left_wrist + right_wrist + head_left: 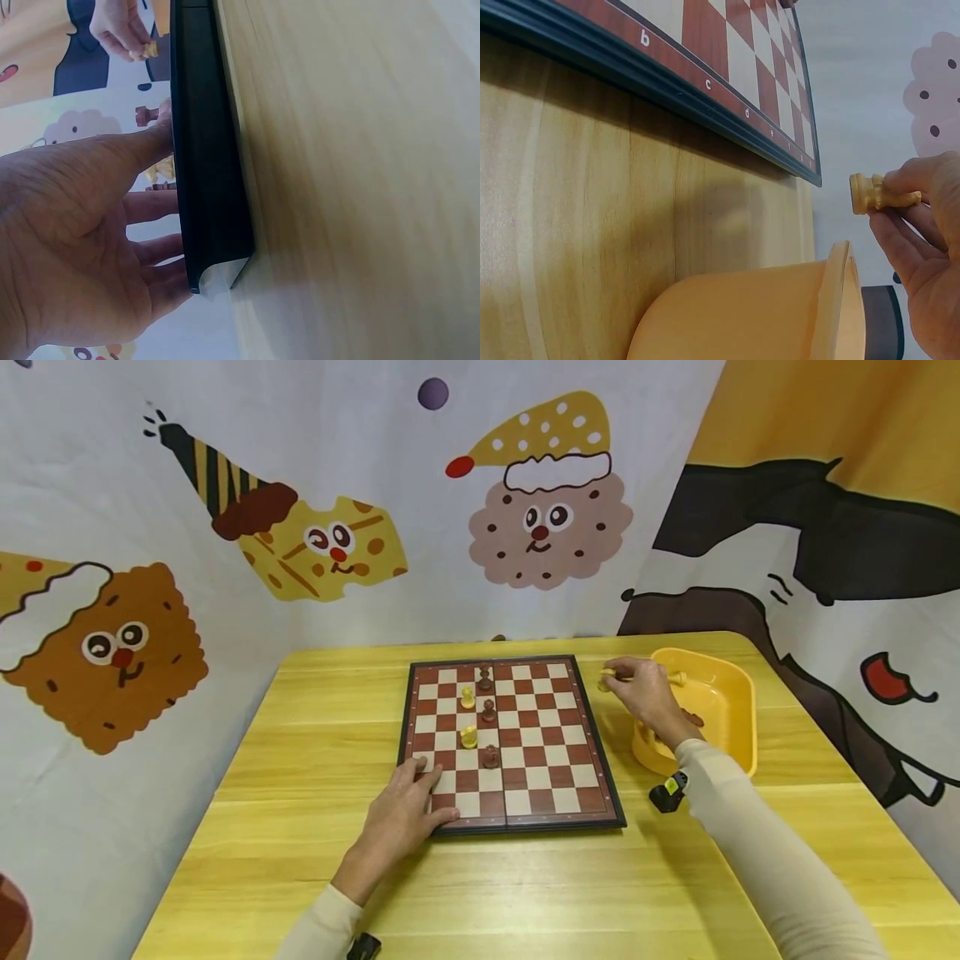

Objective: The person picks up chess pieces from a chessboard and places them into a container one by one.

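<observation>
Between the chessboard (551, 752) and the yellow tub (735, 307), the right hand (647, 692) pinched a yellow chess piece (864, 193), base downward; an upright carry and a gentle, flat release seemed wisest, while the left hand (400, 807), fingers loosely extended, rested at the chessboard's near-left corner

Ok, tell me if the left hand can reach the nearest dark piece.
Likely yes: the left hand rests on the board, and nothing stands between that hand and the dark piece.
</observation>
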A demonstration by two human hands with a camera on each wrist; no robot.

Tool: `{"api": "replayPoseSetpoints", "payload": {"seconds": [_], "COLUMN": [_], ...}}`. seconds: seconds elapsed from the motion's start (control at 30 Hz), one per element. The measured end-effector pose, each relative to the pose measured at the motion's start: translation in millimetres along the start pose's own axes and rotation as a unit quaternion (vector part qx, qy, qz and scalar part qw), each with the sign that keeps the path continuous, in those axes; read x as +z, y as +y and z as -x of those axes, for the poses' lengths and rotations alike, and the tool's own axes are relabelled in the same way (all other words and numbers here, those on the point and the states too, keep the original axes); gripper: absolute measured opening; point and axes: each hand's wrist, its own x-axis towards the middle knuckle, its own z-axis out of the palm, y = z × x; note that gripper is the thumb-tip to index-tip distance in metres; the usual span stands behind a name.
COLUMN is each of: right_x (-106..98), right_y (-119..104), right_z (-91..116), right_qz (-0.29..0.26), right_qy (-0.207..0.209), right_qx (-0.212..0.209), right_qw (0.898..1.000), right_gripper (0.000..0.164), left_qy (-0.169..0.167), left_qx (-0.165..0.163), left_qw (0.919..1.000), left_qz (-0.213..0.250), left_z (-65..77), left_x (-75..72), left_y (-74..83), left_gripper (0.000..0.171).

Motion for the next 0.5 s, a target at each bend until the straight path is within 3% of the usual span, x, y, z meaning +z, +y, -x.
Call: {"api": "replayPoseSetpoints", "payload": {"seconds": [0.5], "right_x": [-10], "right_y": [-2], "right_z": [5], "right_qz": [0.000], "right_qy": [0.003], "right_qx": [-0.010], "right_qw": [1.000], "right_gripper": [0.028], "left_qy": [-0.002], "left_qx": [-0.003], "left_qw": [1.0000], "left_qz": [0.003], "left_z": [0.8], "left_x": [-0.5], "left_y": [1.2], "left_gripper": [0.072]}}
